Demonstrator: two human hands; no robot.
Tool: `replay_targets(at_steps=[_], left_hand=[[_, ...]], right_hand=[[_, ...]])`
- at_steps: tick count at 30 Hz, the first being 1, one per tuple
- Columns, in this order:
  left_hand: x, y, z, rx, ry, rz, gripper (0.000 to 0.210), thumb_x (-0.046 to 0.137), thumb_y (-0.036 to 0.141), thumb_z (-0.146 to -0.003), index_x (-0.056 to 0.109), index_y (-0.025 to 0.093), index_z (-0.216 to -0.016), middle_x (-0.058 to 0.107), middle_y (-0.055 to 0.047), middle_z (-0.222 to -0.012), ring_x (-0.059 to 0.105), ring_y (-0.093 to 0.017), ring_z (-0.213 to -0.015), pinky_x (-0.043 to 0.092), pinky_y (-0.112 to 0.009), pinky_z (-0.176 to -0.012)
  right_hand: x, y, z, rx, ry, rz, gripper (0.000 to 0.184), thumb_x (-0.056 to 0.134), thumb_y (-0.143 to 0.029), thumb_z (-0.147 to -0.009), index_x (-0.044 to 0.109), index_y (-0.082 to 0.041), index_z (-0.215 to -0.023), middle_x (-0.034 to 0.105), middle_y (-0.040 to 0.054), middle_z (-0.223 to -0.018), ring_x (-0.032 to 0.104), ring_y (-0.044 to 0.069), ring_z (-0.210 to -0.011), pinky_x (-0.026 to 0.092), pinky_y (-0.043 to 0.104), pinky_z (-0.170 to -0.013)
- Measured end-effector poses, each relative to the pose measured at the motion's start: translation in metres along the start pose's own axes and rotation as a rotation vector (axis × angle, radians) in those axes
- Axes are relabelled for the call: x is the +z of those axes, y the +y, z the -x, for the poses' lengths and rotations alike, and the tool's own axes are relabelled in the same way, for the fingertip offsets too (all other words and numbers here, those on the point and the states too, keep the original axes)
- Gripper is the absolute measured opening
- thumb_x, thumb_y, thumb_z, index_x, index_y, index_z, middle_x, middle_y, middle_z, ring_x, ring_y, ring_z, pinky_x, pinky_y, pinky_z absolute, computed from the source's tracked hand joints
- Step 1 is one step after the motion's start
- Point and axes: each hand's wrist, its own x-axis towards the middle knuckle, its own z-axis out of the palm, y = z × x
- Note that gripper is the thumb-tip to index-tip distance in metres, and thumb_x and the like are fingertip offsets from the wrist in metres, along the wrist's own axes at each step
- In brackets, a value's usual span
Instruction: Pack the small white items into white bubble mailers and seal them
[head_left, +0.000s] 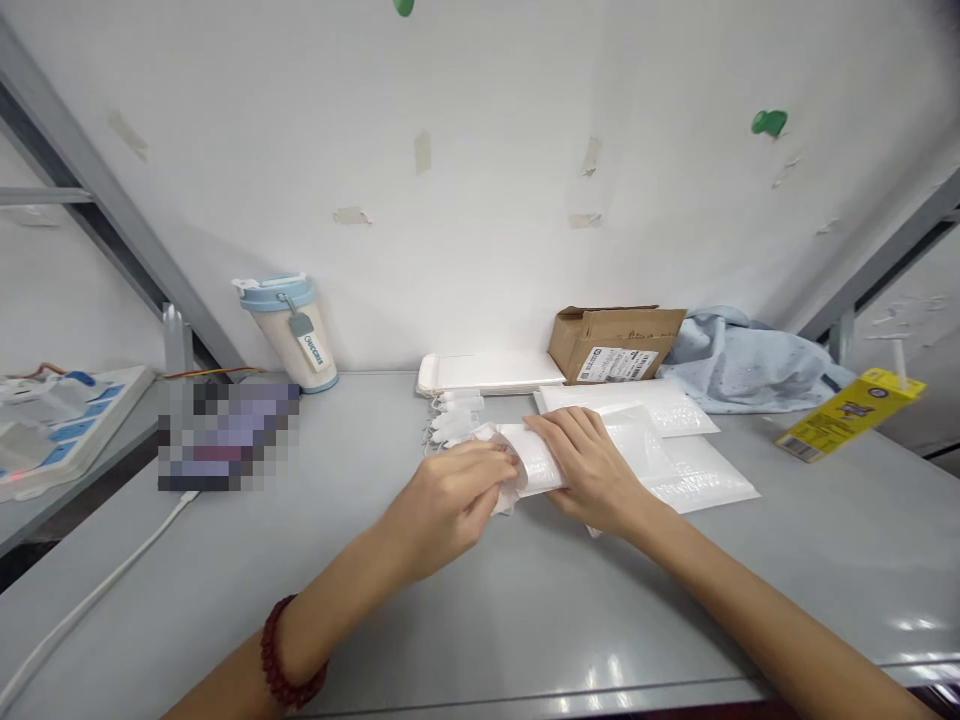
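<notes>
White mailer: between the two hands, just above the grey table, its open end toward the left.
Right hand: gripping the mailer, fingers across the top, thumb hidden.
Left hand: fingers curled at the open end — whether they pinch its edge or something inside, cannot tell.
Small white packets: lying just beyond the left hand.
Spare mailers: lying beyond the right wrist.
Step in hand: apparently work at the mailer's mouth.
Next move: likely calls for a steady right hold — and careful left fingers.
</notes>
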Motion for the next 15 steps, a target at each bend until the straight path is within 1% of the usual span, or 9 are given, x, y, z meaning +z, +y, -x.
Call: replay_targets(at_steps=[3,5,6,7,9,11,12,14,15], left_hand=[[0.003,0.006,0.001,-0.038,-0.173,0.002,0.023,0.040,0.003,-0.082,0.059,0.015,-0.076,0.061,-0.003,-0.071,0.056,-0.014,-0.070,0.045,-0.025,-0.062],[0.003,0.008,0.002,-0.056,-0.219,0.014,0.024,0.039,0.002,-0.082,0.058,0.015,-0.072,0.058,-0.002,-0.065,0.053,-0.012,-0.062,0.042,-0.024,-0.056],[0.001,0.008,0.002,-0.058,-0.216,0.027,0.025,0.039,0.002,-0.082,0.059,0.015,-0.073,0.059,-0.001,-0.064,0.053,-0.012,-0.060,0.042,-0.023,-0.055],[0.000,0.008,0.002,-0.054,-0.191,0.046,0.026,0.039,0.001,-0.081,0.060,0.015,-0.077,0.061,-0.001,-0.066,0.055,-0.012,-0.061,0.043,-0.022,-0.055],[-0.005,0.006,0.000,-0.050,-0.092,0.075,0.027,0.041,0.002,-0.081,0.064,0.016,-0.086,0.068,-0.002,-0.076,0.061,-0.012,-0.069,0.047,-0.021,-0.062],[-0.010,0.005,-0.001,-0.087,0.026,0.077,0.027,0.045,0.003,-0.081,0.065,0.017,-0.092,0.071,-0.002,-0.087,0.065,-0.012,-0.077,0.048,-0.020,-0.067],[-0.012,0.005,-0.002,-0.124,0.068,0.072,0.026,0.046,0.005,-0.081,0.066,0.017,-0.094,0.071,-0.002,-0.089,0.065,-0.012,-0.077,0.048,-0.019,-0.066],[-0.013,0.004,-0.003,-0.195,0.089,0.058,0.026,0.046,0.008,-0.083,0.065,0.017,-0.097,0.072,-0.002,-0.087,0.064,-0.011,-0.071,0.047,-0.019,-0.060],[-0.012,0.005,-0.003,-0.215,0.068,0.049,0.026,0.045,0.008,-0.083,0.064,0.018,-0.097,0.071,-0.001,-0.084,0.063,-0.011,-0.067,0.046,-0.019,-0.057]], right_hand=[[0.001,-0.005,0.001,-0.011,-0.029,-0.014,0.050,0.051,-0.015,-0.072,0.040,-0.012,-0.121,0.055,0.0132,-0.101,0.045,0.026,-0.090,0.036,0.040,-0.078],[0.001,-0.006,0.001,-0.019,-0.041,-0.019,0.050,0.051,-0.016,-0.072,0.040,-0.012,-0.121,0.055,0.0132,-0.101,0.045,0.026,-0.090,0.036,0.040,-0.078],[0.001,-0.006,0.001,-0.018,-0.040,-0.019,0.050,0.051,-0.016,-0.073,0.040,-0.012,-0.121,0.055,0.0132,-0.101,0.045,0.026,-0.090,0.036,0.040,-0.078],[0.000,-0.005,0.001,-0.013,-0.036,-0.019,0.049,0.051,-0.016,-0.073,0.040,-0.012,-0.121,0.055,0.0133,-0.101,0.045,0.026,-0.090,0.036,0.040,-0.078],[-0.001,-0.002,0.001,0.003,-0.017,-0.013,0.049,0.052,-0.017,-0.073,0.041,-0.012,-0.120,0.055,0.0132,-0.101,0.046,0.026,-0.091,0.036,0.040,-0.078],[-0.003,0.002,0.000,0.015,0.003,-0.007,0.050,0.052,-0.017,-0.072,0.041,-0.012,-0.120,0.054,0.0129,-0.101,0.046,0.026,-0.091,0.036,0.040,-0.078],[-0.003,0.003,0.000,0.018,0.013,-0.004,0.050,0.053,-0.017,-0.072,0.041,-0.012,-0.121,0.054,0.0128,-0.101,0.046,0.026,-0.092,0.036,0.040,-0.078],[-0.004,0.004,0.000,0.020,0.027,-0.001,0.051,0.053,-0.016,-0.071,0.041,-0.012,-0.121,0.054,0.0127,-0.101,0.046,0.026,-0.092,0.036,0.040,-0.078],[-0.004,0.003,0.000,0.016,0.033,-0.001,0.051,0.053,-0.016,-0.071,0.041,-0.012,-0.121,0.054,0.0127,-0.101,0.046,0.026,-0.092,0.036,0.040,-0.077]])
